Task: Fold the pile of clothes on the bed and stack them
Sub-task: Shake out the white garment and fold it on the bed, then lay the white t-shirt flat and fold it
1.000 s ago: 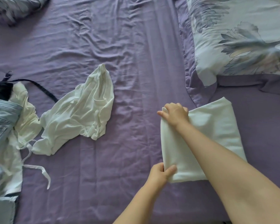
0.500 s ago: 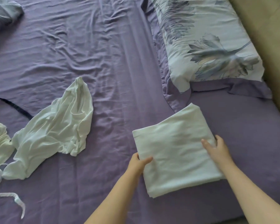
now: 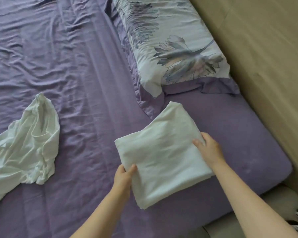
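A folded white garment (image 3: 162,155) sits as a neat rectangle on the purple bed sheet (image 3: 76,74), near the bed's right corner. My left hand (image 3: 123,176) grips its left edge, thumb on top and fingers tucked under. My right hand (image 3: 208,148) holds its right edge, thumb on top. An unfolded white garment (image 3: 24,148) lies crumpled on the sheet to the left, apart from both hands.
A floral pillow (image 3: 170,40) lies just beyond the folded garment. A beige headboard or wall panel (image 3: 265,66) runs along the right side. The mattress corner (image 3: 282,169) drops off at the lower right.
My right hand moved from the garment's far left corner to its right edge. Both hands have shifted the folded garment rightward, toward the pillow. The view swung right, so the pile on the left left the frame.
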`<state>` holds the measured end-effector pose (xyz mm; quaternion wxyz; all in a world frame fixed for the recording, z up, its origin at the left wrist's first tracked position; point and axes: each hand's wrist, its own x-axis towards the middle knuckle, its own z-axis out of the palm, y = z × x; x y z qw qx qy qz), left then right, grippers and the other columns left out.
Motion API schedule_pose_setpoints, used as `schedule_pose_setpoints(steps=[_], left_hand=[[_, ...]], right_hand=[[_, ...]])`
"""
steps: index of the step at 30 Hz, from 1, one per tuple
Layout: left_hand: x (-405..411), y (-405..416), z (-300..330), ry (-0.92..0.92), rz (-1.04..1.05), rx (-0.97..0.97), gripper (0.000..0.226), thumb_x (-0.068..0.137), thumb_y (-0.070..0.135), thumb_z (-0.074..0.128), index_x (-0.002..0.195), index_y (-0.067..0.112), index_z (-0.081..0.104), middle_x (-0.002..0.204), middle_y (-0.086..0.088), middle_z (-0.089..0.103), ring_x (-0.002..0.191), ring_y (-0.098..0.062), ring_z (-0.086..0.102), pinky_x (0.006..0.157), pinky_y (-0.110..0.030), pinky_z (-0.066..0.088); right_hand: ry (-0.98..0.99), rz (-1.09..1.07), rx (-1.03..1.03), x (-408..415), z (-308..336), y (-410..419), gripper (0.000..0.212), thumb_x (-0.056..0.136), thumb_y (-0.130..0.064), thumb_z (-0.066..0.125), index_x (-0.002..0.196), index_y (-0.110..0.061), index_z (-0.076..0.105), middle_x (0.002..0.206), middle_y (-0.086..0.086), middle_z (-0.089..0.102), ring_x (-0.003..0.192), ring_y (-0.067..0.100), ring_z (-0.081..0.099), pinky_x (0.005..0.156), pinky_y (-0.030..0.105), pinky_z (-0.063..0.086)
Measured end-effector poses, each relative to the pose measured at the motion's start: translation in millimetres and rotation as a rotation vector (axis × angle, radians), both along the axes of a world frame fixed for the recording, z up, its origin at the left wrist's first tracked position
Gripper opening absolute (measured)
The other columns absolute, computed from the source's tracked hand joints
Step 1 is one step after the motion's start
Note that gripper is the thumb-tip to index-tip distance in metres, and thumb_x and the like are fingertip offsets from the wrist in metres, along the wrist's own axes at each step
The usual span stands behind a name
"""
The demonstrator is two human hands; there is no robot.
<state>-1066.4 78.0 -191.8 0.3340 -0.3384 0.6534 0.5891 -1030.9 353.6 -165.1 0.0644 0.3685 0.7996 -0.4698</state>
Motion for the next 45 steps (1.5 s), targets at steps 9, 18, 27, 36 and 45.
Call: schedule_pose_setpoints(steps=[9, 18, 27, 36, 45], left_hand=[[-9.3, 126.1, 26.3, 0.0, -0.241, 0.217, 0.023, 0.096, 0.005, 0.046, 0.118, 0.004, 0.053, 0.114, -0.013, 0.064, 0.094, -0.026, 0.062, 0.073, -0.036, 0.051], [-5.7, 108.8, 15.3, -0.002, -0.28, 0.062, 0.027, 0.094, 0.001, 0.045, 0.116, 0.01, 0.057, 0.095, -0.007, 0.064, 0.074, -0.016, 0.06, 0.065, -0.026, 0.047], [-21.9, 23.2, 31.5, -0.032, -0.11, 0.064, 0.028, 0.09, -0.002, 0.054, 0.118, 0.004, 0.055, 0.094, -0.011, 0.059, 0.058, -0.013, 0.053, 0.054, -0.022, 0.04], [-34.8, -120.8, 32.6, 0.072, -0.071, -0.077, 0.014, 0.091, 0.003, 0.055, 0.102, 0.01, 0.058, 0.09, -0.007, 0.061, 0.052, -0.006, 0.056, 0.051, -0.018, 0.04], [-65.7, -260.9, 24.5, 0.143, -0.013, -0.245, 0.019, 0.089, 0.005, 0.057, 0.107, 0.008, 0.064, 0.095, -0.005, 0.066, 0.068, -0.013, 0.063, 0.055, -0.013, 0.044]], right_hand=[[-0.115, -0.08, 0.435, 22.4, 30.9, 117.0, 0.029, 0.095, -0.024, 0.05, 0.122, -0.012, 0.054, 0.115, 0.014, 0.062, 0.102, 0.035, 0.057, 0.084, 0.045, 0.043], [-0.208, 0.052, 0.231, 25.6, 7.3, 64.8, 0.045, 0.09, -0.011, 0.06, 0.134, -0.008, 0.051, 0.133, 0.014, 0.054, 0.122, 0.028, 0.049, 0.095, 0.03, 0.039], [-0.08, 0.331, 0.369, -21.5, 2.0, -84.0, 0.039, 0.086, -0.012, 0.063, 0.125, -0.011, 0.059, 0.127, 0.007, 0.058, 0.116, 0.029, 0.051, 0.096, 0.036, 0.037], [-0.066, 0.667, 0.274, -69.3, -2.5, -224.4, 0.038, 0.092, -0.022, 0.057, 0.13, -0.021, 0.053, 0.128, -0.003, 0.057, 0.122, 0.018, 0.049, 0.098, 0.03, 0.035], [-0.083, 0.888, 0.218, -123.2, -10.4, -348.4, 0.036, 0.094, -0.023, 0.053, 0.131, -0.021, 0.052, 0.131, -0.004, 0.055, 0.124, 0.015, 0.048, 0.103, 0.029, 0.034]])
